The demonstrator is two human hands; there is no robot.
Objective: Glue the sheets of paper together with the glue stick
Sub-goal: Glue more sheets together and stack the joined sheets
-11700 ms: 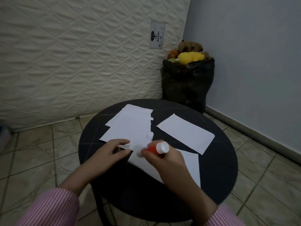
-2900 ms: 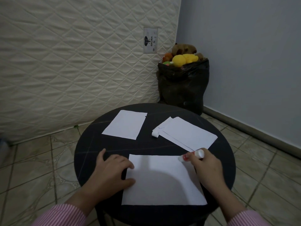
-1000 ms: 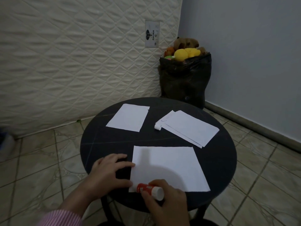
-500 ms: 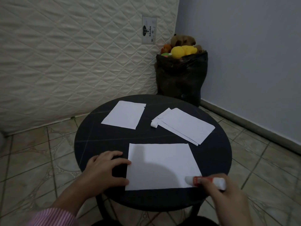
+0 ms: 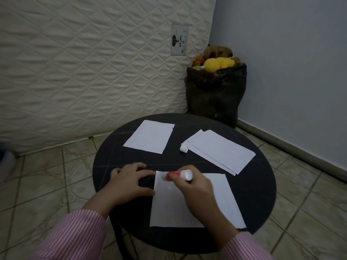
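Note:
A white sheet of paper (image 5: 223,201) lies at the near side of the round black table (image 5: 259,188). My right hand (image 5: 195,190) grips a red and white glue stick (image 5: 180,175), its tip down near the sheet's far left corner. My left hand (image 5: 129,182) rests flat on the table, fingertips against the sheet's left edge. A second single sheet (image 5: 150,136) lies at the far left. A stack of sheets (image 5: 219,151) lies at the far right, with the white glue cap (image 5: 184,148) by its left corner.
A quilted mattress (image 5: 90,68) leans against the wall behind the table. A black bag (image 5: 216,94) full of soft toys stands in the corner. Tiled floor (image 5: 47,181) surrounds the table.
My right hand has carried the glue stick from the near sheet's near right corner to its far left corner. My left hand has stayed at the sheet's left edge.

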